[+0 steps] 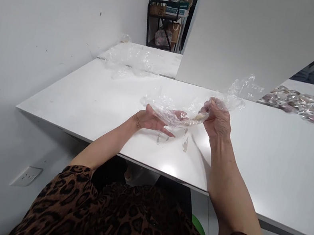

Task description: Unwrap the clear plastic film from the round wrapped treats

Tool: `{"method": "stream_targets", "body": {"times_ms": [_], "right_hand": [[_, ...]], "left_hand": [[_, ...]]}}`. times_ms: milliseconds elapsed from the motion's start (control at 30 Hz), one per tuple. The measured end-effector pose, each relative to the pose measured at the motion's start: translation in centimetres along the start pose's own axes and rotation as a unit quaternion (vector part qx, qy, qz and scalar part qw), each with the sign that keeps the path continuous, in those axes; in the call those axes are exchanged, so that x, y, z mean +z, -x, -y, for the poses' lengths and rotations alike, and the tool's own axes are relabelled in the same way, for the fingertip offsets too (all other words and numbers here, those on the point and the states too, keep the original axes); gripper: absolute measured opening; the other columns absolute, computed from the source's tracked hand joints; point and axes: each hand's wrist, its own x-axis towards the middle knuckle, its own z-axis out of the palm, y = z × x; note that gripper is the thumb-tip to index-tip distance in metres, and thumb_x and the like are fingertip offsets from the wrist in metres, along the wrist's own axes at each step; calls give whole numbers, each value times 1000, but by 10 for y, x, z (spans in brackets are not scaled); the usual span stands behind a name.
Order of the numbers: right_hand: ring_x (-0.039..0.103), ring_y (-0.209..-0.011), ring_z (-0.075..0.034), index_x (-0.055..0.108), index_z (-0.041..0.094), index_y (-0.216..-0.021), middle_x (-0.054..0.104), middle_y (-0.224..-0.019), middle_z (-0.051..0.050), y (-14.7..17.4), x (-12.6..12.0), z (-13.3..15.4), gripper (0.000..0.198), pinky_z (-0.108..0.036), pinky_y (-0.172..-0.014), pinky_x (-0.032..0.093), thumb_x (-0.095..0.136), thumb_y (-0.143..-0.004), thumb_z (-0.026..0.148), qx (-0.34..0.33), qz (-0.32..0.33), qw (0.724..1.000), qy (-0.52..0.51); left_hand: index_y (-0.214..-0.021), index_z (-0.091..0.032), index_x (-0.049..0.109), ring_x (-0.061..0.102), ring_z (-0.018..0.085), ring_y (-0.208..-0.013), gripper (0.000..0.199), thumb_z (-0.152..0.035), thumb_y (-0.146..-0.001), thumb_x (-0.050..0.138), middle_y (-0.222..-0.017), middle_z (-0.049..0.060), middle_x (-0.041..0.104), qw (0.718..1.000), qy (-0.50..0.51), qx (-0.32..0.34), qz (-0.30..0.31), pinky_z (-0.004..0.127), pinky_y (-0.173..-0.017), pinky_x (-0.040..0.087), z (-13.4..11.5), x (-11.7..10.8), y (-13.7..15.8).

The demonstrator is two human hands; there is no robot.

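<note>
A crumpled sheet of clear plastic film (165, 106) stretches between my hands above the white table. My right hand (217, 118) is closed on its right part, and a loose end sticks up beyond the fingers. Under the left part lies my left hand (154, 122), palm up, thumb raised and at least one finger stretched out; some fingers are behind the film. A pinkish patch (180, 115) shows through the plastic; whether it is a thing inside or my fingers, I cannot tell. Close to my right fingers is a small pale yellowish patch (199, 117).
More crumpled clear film (131, 58) lies at the table's back left. A white panel (235, 34) stands along the back. Several clear-wrapped pinkish and brown pieces (307, 107) lie behind it at right. The white table (66, 97) meets the wall at left; a black shelf (163, 21) stands beyond.
</note>
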Motion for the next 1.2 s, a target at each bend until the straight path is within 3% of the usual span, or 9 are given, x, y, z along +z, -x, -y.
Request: {"method": "stream_targets", "body": {"times_ms": [200, 333, 467, 567, 700, 767, 867, 1000, 1200], "right_hand": [[57, -64, -12, 70, 26, -81, 61, -73, 2, -6, -4, 2, 25, -25, -54, 54, 91, -68, 26, -20, -15, 999, -21], [54, -60, -11, 69, 25, -78, 61, -71, 3, -8, -3, -2, 24, -23, -48, 52, 90, -66, 24, -9, -31, 999, -26], [50, -55, -10, 68, 24, -77, 62, -68, 3, -5, 3, -7, 22, -24, -47, 49, 88, -66, 22, 17, -16, 1000, -19], [51, -56, -10, 68, 22, -78, 61, -68, 2, -2, 8, -9, 23, -24, -50, 47, 88, -67, 24, 25, 3, 1000, -17], [53, -60, -9, 67, 21, -78, 61, -70, 3, 0, 10, -6, 29, -23, -54, 46, 90, -63, 29, 11, 13, 999, -27], [55, -64, -10, 65, 22, -78, 62, -72, 3, -2, 9, -4, 29, -24, -57, 46, 88, -62, 30, 13, -5, 999, -32], [57, -70, -11, 64, 22, -78, 66, -79, 2, -8, 6, -3, 23, -24, -59, 45, 78, -61, 26, 43, -65, 996, -51], [56, -77, -13, 55, 21, -71, 63, -86, 1, -16, -1, -6, 16, -24, -62, 42, 65, -60, 24, 58, -157, 984, -56], [56, -104, -20, 52, 24, -81, 62, -115, -2, -22, -17, -9, 24, -33, -79, 47, 61, -68, 42, 58, -212, 976, -10]], "left_hand": [[-144, -20, 58, 50, 40, -145, 103, -94, -73, 54, -138, 22, 65, 982, 13, 158, -105, 57, -106, 51, -18, 2, 15], [-131, -21, 66, 51, 37, -145, 92, -94, -82, 39, -141, 17, 65, 957, 8, 263, -124, 55, -110, 50, -33, -11, 13], [-129, -21, 70, 54, 34, -143, 59, -63, -89, 66, -142, 16, 66, 959, -156, 176, -155, 46, -118, 44, -34, -1, 2], [-133, -21, 69, 60, 32, -135, 59, -42, -80, 83, -137, 16, 68, 927, -319, 111, -161, 42, -115, 44, -18, 23, -13], [-103, -13, 77, 67, 16, -75, 42, -48, -80, 84, -84, 9, 71, 888, -430, 74, -143, 29, -74, 54, 0, 48, -33], [-86, -11, 75, 49, 7, -53, 37, -48, -87, 78, -61, 0, 56, 887, -424, 90, -158, 21, -54, 41, 0, 55, -37], [-82, -11, 72, 29, 2, -42, 32, -39, -95, 71, -52, -8, 37, 893, -370, 135, -219, 17, -43, 21, -12, 62, -36], [-86, -13, 70, 23, -1, -38, 26, -36, -97, 69, -54, -9, 37, 895, -320, 169, -261, 16, -40, 13, -35, 78, -30], [-99, -15, 69, 25, 0, -34, 22, -37, -99, 65, -53, -9, 39, 891, -270, 191, -310, 14, -36, 14, -68, 111, -25]]}}
